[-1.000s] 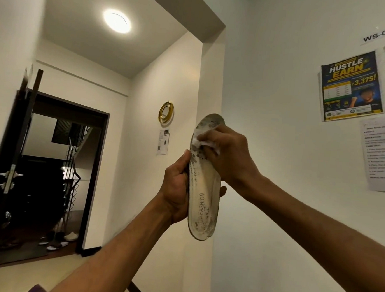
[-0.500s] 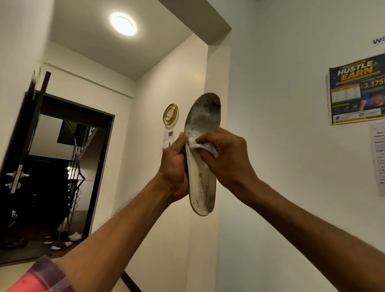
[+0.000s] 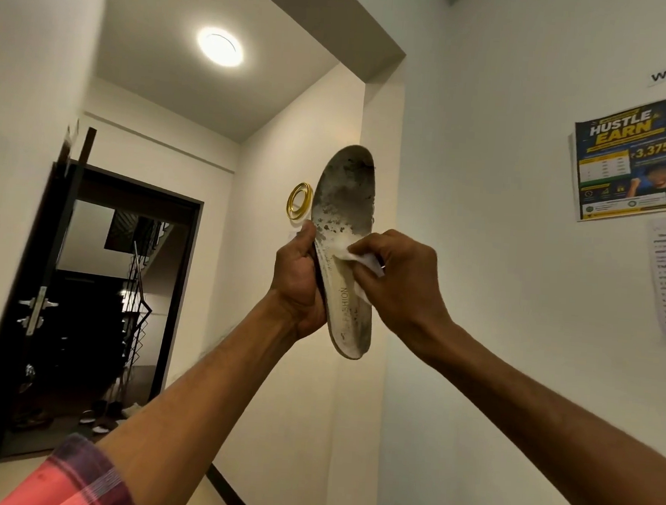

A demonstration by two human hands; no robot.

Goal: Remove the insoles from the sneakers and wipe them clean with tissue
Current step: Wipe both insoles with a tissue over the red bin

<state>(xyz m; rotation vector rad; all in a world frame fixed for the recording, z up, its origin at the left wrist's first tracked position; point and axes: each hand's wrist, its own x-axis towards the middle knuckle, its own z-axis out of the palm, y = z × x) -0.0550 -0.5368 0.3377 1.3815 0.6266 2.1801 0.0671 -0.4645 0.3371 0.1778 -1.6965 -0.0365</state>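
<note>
A dirty off-white insole (image 3: pixel 344 209) stands upright in the air, toe end up, with dark grime over its upper half and the word FASHION printed near the heel. My left hand (image 3: pixel 299 285) grips its left edge at mid-length. My right hand (image 3: pixel 398 280) presses a small white tissue (image 3: pixel 356 256) against the middle of the insole's face. No sneakers are in view.
A white wall corner stands right behind the insole. A gold ring ornament (image 3: pixel 299 200) hangs on the wall to the left. Posters (image 3: pixel 629 158) and a paper sheet hang on the right wall. An open dark door (image 3: pixel 40 303) leads to a stairwell at left.
My right hand with the tissue has slid down from the insole's toe end to its middle. The insole has been raised, and its grimy upper half is now uncovered.
</note>
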